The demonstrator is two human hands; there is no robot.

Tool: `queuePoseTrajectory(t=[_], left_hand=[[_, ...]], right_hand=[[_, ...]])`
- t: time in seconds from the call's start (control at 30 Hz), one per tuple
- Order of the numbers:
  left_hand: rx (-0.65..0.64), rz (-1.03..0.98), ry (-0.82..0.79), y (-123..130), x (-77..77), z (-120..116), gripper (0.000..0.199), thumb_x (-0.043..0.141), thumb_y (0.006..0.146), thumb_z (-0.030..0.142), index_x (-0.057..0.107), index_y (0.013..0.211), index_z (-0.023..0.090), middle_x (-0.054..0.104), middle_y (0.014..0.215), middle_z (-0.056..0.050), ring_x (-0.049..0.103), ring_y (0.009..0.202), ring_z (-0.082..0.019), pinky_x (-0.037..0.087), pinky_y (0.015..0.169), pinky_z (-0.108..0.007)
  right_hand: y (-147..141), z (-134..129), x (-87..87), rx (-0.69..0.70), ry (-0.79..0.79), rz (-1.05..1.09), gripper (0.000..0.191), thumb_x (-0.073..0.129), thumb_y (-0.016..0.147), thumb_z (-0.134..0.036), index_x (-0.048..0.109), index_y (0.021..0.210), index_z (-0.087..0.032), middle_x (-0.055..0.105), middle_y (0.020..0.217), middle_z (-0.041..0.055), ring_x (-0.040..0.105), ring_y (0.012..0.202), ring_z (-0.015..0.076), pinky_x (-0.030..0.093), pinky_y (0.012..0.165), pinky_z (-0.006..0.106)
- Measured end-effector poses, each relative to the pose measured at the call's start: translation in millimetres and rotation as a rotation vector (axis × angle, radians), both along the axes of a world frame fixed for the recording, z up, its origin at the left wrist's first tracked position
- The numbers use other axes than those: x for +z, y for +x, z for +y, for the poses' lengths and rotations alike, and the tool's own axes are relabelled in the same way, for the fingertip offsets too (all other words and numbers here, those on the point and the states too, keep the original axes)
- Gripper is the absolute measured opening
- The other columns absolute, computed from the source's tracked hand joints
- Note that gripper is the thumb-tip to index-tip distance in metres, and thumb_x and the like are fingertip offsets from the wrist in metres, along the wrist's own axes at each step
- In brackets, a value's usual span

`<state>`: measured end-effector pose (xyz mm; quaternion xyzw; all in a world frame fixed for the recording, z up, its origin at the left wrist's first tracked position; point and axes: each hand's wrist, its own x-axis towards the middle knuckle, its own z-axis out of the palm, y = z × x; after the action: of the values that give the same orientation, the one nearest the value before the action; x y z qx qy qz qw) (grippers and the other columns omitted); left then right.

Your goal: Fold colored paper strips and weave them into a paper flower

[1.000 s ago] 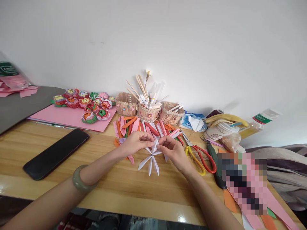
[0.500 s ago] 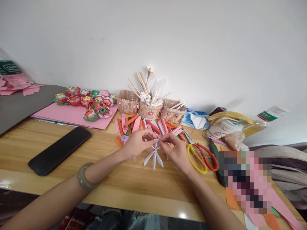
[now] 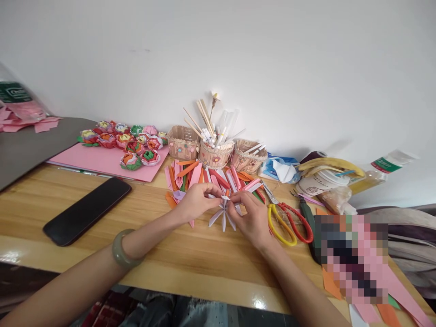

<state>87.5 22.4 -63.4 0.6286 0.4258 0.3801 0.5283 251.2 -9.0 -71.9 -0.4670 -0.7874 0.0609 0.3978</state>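
Between both hands is a white folded-paper piece (image 3: 223, 219) whose narrow points fan out downward like a star. My left hand (image 3: 199, 200) pinches its upper left part; a ring and a green bangle are on this arm. My right hand (image 3: 250, 215) grips the upper right part with thumb and fingers. The fingertips nearly meet and hide some of the paper's centre. Just behind the hands lies a pile of folded paper strips (image 3: 194, 171) in pink, orange, green, red and white.
Three decorated baskets (image 3: 215, 156) stand by the wall, one full of sticks. Paper flowers (image 3: 124, 141) sit on pink sheets (image 3: 85, 159) at left, behind a black phone (image 3: 87, 211). Scissors (image 3: 288, 218), a lidded cup (image 3: 320, 182) and paper strips (image 3: 330, 281) are at right.
The white paper piece has tilted, so its lower points look shorter and sit slightly higher and to the right. Both hands keep hold of it. The whole view has shifted slightly.
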Motion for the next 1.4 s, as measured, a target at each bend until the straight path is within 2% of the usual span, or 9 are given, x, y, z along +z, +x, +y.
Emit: queuePoseTrajectory(t=[0.2, 0.4, 0.47, 0.7, 0.87, 1.0, 1.1, 1.17, 1.4], left_hand=[[-0.001, 0.062, 0.105, 1, -0.5, -3, 0.009, 0.061, 0.067, 0.022, 0.059, 0.068, 0.014, 0.062, 0.069, -0.002, 0.056, 0.065, -0.012, 0.044, 0.061, -0.023], [0.089, 0.357, 0.676, 2, -10.0, -17, 0.011, 0.048, 0.075, 0.013, 0.054, 0.067, 0.017, 0.058, 0.07, -0.003, 0.054, 0.07, -0.015, 0.043, 0.066, -0.026], [0.036, 0.359, 0.736, 1, -8.9, -18, 0.013, 0.045, 0.077, 0.013, 0.054, 0.069, 0.018, 0.058, 0.074, -0.004, 0.054, 0.075, -0.016, 0.043, 0.07, -0.028], [0.022, -0.102, 0.096, 1, 6.4, -11, 0.027, 0.047, 0.081, 0.025, 0.055, 0.105, 0.017, 0.063, 0.092, -0.005, 0.059, 0.081, -0.015, 0.047, 0.073, -0.028], [-0.002, -0.068, 0.082, 2, 5.1, -8, 0.02, 0.056, 0.076, 0.03, 0.063, 0.088, 0.016, 0.066, 0.087, -0.004, 0.06, 0.084, -0.017, 0.046, 0.076, -0.027], [0.137, -0.059, 0.177, 1, 2.6, -7, 0.014, 0.055, 0.077, 0.029, 0.06, 0.083, 0.017, 0.064, 0.082, -0.002, 0.06, 0.071, -0.013, 0.047, 0.067, -0.025], [0.17, -0.011, 0.326, 0, 0.4, -7, 0.009, 0.054, 0.078, 0.025, 0.06, 0.08, 0.018, 0.061, 0.083, -0.003, 0.058, 0.075, -0.014, 0.046, 0.068, -0.025], [0.159, 0.027, 0.404, 0, -1.0, -7, 0.008, 0.055, 0.078, 0.023, 0.061, 0.079, 0.018, 0.061, 0.084, -0.004, 0.056, 0.081, -0.015, 0.045, 0.071, -0.026], [0.138, -0.009, 0.348, 2, -2.6, -8, 0.007, 0.052, 0.079, 0.023, 0.057, 0.078, 0.017, 0.059, 0.081, -0.002, 0.055, 0.077, -0.014, 0.043, 0.07, -0.026]], right_hand=[[-1, 0, 1.2, -0.016, 0.014, -0.016, 0.006, 0.051, 0.078, -0.016, 0.054, 0.074, -0.02, 0.064, 0.075, 0.0043, 0.059, 0.071, 0.0158, 0.045, 0.062, 0.027], [-1, -2, 0.2, 0.005, 0.285, -0.195, 0.008, 0.054, 0.077, -0.013, 0.055, 0.078, -0.02, 0.066, 0.085, 0.0059, 0.059, 0.081, 0.0182, 0.045, 0.071, 0.03], [-1, -3, 1.0, -0.001, 0.323, -0.194, 0.01, 0.054, 0.076, -0.011, 0.057, 0.08, -0.02, 0.066, 0.088, 0.0065, 0.059, 0.084, 0.0188, 0.045, 0.073, 0.031], [3, -3, 2.4, -0.035, 0.347, -0.066, 0.014, 0.055, 0.077, -0.014, 0.061, 0.086, -0.022, 0.062, 0.098, 0.0086, 0.06, 0.084, 0.019, 0.047, 0.07, 0.032], [2, -3, 3.5, -0.093, 0.405, -0.111, 0.019, 0.058, 0.076, -0.014, 0.061, 0.092, -0.024, 0.056, 0.104, 0.0089, 0.055, 0.093, 0.0218, 0.046, 0.076, 0.036], [-2, -6, 8.4, -0.121, 0.122, 0.18, 0.021, 0.054, 0.081, -0.022, 0.055, 0.101, -0.022, 0.056, 0.09, 0.0072, 0.055, 0.084, 0.0194, 0.046, 0.071, 0.034], [-6, -7, 12.3, 0.08, -0.36, 0.515, 0.014, 0.047, 0.086, -0.029, 0.049, 0.098, -0.022, 0.056, 0.072, 0.0004, 0.054, 0.063, 0.013, 0.045, 0.058, 0.026], [-9, -6, 13.8, 0.176, -0.546, 0.663, 0.013, 0.053, 0.083, -0.033, 0.05, 0.086, -0.021, 0.056, 0.071, -0.001, 0.054, 0.062, 0.0117, 0.044, 0.058, 0.025], [-11, -3, 12.1, 0.221, -0.576, 0.76, 0.013, 0.064, 0.075, -0.029, 0.054, 0.074, -0.02, 0.054, 0.07, -0.0016, 0.052, 0.064, 0.011, 0.043, 0.062, 0.024]])
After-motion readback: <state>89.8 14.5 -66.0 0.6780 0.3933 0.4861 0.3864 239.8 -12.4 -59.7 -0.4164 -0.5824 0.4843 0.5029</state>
